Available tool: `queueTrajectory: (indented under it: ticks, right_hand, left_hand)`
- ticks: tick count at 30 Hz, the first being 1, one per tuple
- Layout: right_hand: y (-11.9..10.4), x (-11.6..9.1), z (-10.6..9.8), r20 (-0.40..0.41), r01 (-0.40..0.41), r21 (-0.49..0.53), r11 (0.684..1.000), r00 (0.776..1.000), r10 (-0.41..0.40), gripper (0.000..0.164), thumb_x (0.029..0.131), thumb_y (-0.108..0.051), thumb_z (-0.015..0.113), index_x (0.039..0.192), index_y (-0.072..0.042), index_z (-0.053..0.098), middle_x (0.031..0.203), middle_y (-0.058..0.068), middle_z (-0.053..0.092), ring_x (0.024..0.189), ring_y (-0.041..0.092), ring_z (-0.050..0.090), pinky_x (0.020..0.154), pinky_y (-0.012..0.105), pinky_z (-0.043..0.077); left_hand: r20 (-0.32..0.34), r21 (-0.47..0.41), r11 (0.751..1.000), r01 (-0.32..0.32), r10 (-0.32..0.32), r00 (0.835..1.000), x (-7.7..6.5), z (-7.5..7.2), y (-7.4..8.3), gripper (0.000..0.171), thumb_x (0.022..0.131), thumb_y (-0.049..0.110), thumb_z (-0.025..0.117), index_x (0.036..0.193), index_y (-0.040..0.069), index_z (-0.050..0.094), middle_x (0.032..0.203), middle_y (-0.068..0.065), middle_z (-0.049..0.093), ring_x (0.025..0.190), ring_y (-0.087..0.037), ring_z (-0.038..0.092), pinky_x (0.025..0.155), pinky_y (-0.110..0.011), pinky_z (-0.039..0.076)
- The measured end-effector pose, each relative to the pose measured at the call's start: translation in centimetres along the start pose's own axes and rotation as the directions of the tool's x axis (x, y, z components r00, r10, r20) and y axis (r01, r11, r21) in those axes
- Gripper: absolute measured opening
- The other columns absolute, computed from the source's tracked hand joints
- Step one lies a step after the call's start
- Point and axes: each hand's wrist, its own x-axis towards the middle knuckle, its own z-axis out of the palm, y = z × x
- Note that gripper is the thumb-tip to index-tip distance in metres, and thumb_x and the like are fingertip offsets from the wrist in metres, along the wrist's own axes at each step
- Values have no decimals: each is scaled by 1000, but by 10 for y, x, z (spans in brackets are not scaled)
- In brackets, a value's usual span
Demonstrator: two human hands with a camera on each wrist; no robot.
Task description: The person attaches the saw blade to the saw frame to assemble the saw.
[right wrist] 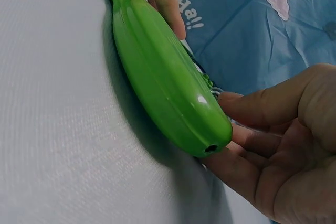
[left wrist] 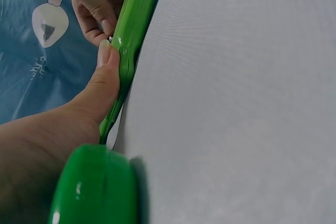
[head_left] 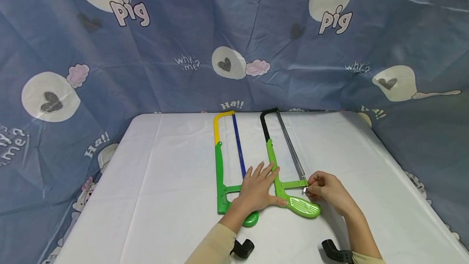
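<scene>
Steadying green hacksaw [head_left: 282, 182], pinching blade nut [head_left: 304, 189]

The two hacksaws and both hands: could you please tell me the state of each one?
Right hacksaw: flat on the white table, grey blade fitted in the frame.
Left hacksaw: flat on the table, blue blade fitted, grip partly under the left wrist.
Left hand: fingers straight, pressing the right hacksaw's frame.
Right hand: fingers curled, pinching the small fastener at the blade's near end.
</scene>
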Motion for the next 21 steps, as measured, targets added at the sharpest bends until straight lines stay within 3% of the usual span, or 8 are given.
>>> queueTrajectory:
  ticks: [8, 21]
  right_hand:
    - [1, -2, -3, -28, -16, -41, 999, 999, 15, 16, 88, 3, 64, 102, 10, 58, 90, 17, 68, 80, 21, 69, 69, 33, 61]
    - [5, -5, -3, -112, 6, -140, 990, 993, -22, 11, 86, 0, 69, 92, 5, 62, 78, 10, 64, 65, 17, 59, 55, 28, 51]
  left_hand:
    - [0, 8, 1000, -7, 7, 1000, -1, -1, 1, 105, 76, 81, 59, 159, 25, 26, 167, 2, 20, 155, -29, 17, 123, -57, 19]
    - [-12, -2, 1000, -14, 14, 1000, -2, -2, 1, 105, 76, 80, 60, 158, 24, 27, 167, 1, 21, 155, -30, 18, 122, -58, 20]
